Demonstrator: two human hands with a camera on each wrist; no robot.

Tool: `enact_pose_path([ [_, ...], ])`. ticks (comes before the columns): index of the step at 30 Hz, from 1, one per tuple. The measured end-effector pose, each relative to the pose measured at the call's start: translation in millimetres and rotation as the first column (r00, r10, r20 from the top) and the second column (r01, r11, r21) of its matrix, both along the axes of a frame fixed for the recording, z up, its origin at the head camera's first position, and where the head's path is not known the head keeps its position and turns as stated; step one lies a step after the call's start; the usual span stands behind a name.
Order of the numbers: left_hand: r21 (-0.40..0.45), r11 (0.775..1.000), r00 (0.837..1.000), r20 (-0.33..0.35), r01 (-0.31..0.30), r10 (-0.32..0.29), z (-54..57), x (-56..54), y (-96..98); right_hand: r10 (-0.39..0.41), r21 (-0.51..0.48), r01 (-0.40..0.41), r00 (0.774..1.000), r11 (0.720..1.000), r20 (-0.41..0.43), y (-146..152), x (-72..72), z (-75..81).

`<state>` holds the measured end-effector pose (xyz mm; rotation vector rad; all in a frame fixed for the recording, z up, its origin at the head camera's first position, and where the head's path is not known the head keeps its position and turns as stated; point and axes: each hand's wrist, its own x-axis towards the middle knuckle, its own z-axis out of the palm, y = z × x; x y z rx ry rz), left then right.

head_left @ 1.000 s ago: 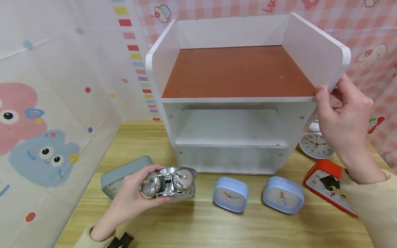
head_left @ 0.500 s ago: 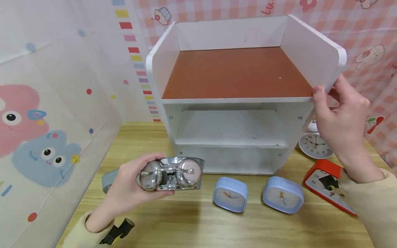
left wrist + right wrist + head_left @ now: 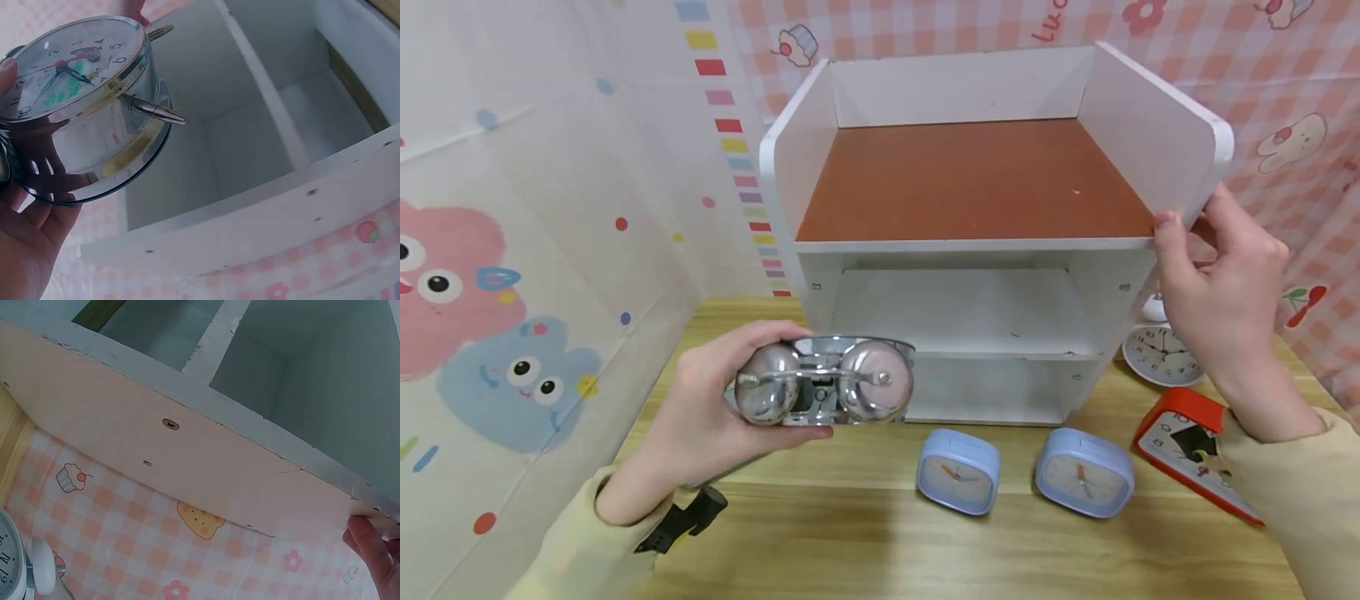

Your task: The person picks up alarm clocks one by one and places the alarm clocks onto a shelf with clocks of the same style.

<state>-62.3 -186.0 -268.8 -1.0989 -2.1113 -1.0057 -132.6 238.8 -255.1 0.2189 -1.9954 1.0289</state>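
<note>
A silver twin-bell alarm clock [image 3: 822, 382] is held up in front of the shelf's left side, bells toward the head camera. My left hand [image 3: 715, 400] grips it from the left, thumb and fingers on either side of the case. In the left wrist view the clock's dial [image 3: 72, 65] and two pointed metal feet [image 3: 153, 109] show. My right hand [image 3: 1225, 275] holds the front edge of the right side panel of the white shelf unit [image 3: 973, 245], thumb at the corner of its brown top board [image 3: 962, 179].
Two light-blue clocks [image 3: 958, 471] stand on the wooden table [image 3: 850, 542] before the shelf. To the right are a red clock [image 3: 1180, 408] and a white bell clock [image 3: 1163, 354]. A grey-blue clock lies mostly hidden behind my left hand. Patterned cloth walls [image 3: 647, 150] enclose the table.
My left hand has raised the twin-bell clock up and rightward from near the grey-blue clock toward the shelf. My right hand keeps its hold on the side panel.
</note>
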Motion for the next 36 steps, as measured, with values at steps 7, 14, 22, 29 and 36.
enact_pose_path([
  [7,-0.06,0.998,0.997,-0.071,-0.017,0.013,28.1,-6.8,6.2,-0.006,0.01,0.006,1.0,1.0,-0.005,0,0.1,-0.6],
  [14,-0.089,0.996,0.997,-0.071,-0.023,0.017,52.5,-13.6,13.8,-0.01,0.011,0.01,1.0,1.0,0.002,2,0.8,-1.9],
  [22,-0.043,0.999,0.997,-0.074,-0.025,0.021,74.3,-25.2,20.3,-0.007,0.005,0.007,1.0,1.0,-0.005,1,0.2,-2.2],
  [29,-0.009,0.999,0.994,-0.1,-0.049,0.048,93.2,-38.9,23.8,0.0,0.008,0.0,1.0,1.0,-0.012,0,-0.5,-1.5],
  [36,-0.019,0.997,0.992,-0.102,-0.076,0.074,109.0,-52.9,27.5,0.0,0.006,0.001,1.0,1.0,-0.023,0,-1.1,-1.0],
])
